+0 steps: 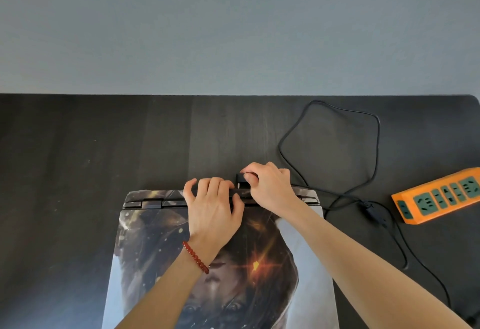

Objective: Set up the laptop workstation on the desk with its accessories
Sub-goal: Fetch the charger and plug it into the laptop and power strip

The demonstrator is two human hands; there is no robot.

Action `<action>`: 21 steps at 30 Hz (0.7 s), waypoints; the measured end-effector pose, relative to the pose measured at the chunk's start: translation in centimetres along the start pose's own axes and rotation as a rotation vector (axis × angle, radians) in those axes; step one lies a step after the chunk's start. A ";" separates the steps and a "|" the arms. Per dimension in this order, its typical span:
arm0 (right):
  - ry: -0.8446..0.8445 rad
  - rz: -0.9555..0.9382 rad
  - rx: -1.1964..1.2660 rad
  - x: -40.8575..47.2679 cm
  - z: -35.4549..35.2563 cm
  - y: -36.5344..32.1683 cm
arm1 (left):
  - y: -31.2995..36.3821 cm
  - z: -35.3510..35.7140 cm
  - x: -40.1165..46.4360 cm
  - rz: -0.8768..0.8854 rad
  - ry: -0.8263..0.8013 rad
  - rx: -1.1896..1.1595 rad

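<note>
A closed laptop (155,237) with a picture skin on its lid lies on the dark desk (78,159), hinge edge away from me. My left hand (211,207) grips that rear edge, fingers curled over it. My right hand (270,188) pinches a black plug (240,181) at the laptop's back edge. The plug's black cable (375,146) loops across the desk to the right and runs off toward the bottom right.
An orange power strip (439,196) with green sockets lies at the right edge of the desk. A grey wall (233,29) rises behind the desk's far edge. A red bead bracelet (195,257) is on my left wrist.
</note>
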State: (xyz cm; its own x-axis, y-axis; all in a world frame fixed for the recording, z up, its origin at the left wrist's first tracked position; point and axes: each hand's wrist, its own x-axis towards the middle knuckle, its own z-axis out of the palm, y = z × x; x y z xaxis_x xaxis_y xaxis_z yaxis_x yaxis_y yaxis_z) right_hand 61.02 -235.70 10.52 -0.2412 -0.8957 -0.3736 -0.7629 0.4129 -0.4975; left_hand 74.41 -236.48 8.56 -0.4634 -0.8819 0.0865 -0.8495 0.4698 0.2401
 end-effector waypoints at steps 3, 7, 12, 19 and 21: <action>-0.003 0.026 -0.052 -0.2 -1.0 1.2 | 0.1 0.1 0.2 0.019 -0.028 -0.020; 0.048 0.041 -0.112 -0.8 -2.2 2.2 | 1.2 0.4 0.8 0.092 -0.055 -0.067; 0.108 0.053 -0.158 -1.1 -2.6 2.7 | 2.2 0.7 1.1 0.100 -0.055 -0.118; 0.013 0.053 -0.074 -1.0 -1.6 2.3 | 1.8 0.7 0.7 0.089 -0.021 -0.030; 0.000 0.049 -0.045 -0.9 -1.3 2.0 | 1.6 0.6 0.4 0.077 0.010 -0.044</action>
State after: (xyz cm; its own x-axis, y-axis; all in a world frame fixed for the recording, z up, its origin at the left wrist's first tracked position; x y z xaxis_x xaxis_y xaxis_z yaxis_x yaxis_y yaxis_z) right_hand 58.92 -234.31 10.88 -0.2793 -0.8745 -0.3964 -0.7760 0.4488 -0.4432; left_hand 72.67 -236.01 8.36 -0.5244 -0.8436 0.1156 -0.7993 0.5345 0.2747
